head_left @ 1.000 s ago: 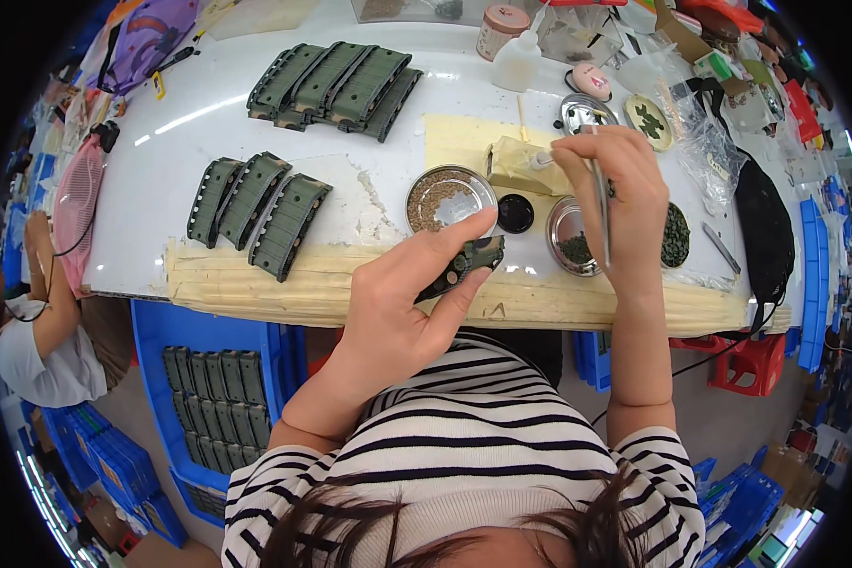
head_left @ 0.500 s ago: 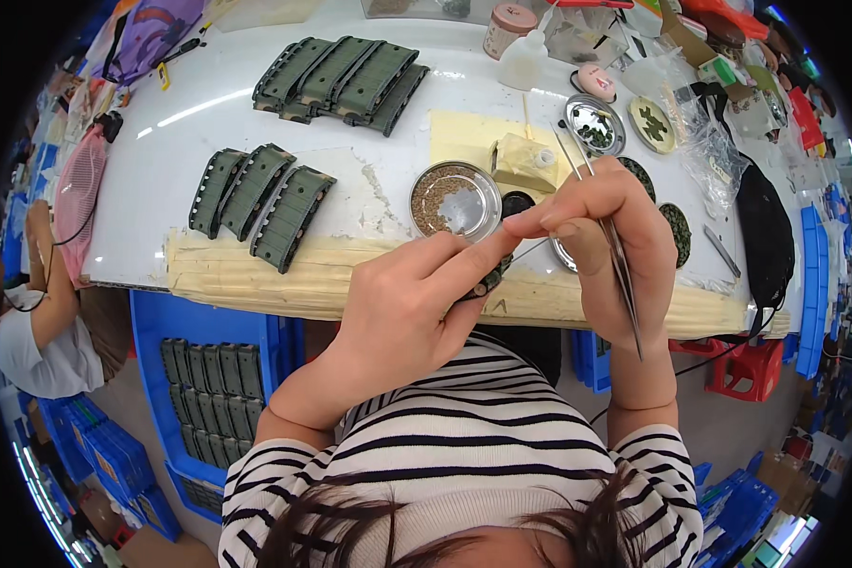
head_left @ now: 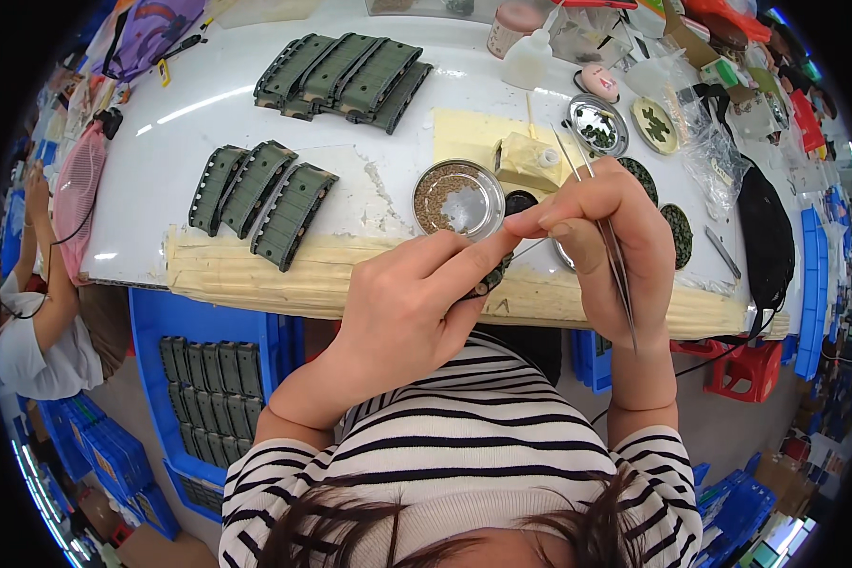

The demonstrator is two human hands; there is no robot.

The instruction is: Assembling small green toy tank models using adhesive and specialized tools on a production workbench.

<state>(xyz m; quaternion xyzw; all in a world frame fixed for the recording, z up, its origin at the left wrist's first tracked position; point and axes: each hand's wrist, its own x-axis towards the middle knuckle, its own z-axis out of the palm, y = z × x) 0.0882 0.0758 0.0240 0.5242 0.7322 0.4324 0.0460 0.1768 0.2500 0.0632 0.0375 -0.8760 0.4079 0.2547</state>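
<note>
Green part (head_left: 488, 283), centre near: sits mostly hidden, gripped in left hand (head_left: 402, 293). Tweezers (head_left: 624, 293): held in right hand (head_left: 642, 241). Thin rod (head_left: 530, 248), between hands: ends unclear. Metal dish (head_left: 563, 257): mostly covered.

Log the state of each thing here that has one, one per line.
Left hand: closed around dark green part
Dark green part: gripped, mostly hidden
Right hand: closed, holding tweezers
Tweezers: prongs apart
Thin rod: slanted, partly hidden
Metal dish: open, brown bits inside
Blue crate: open, holding green pieces
</note>
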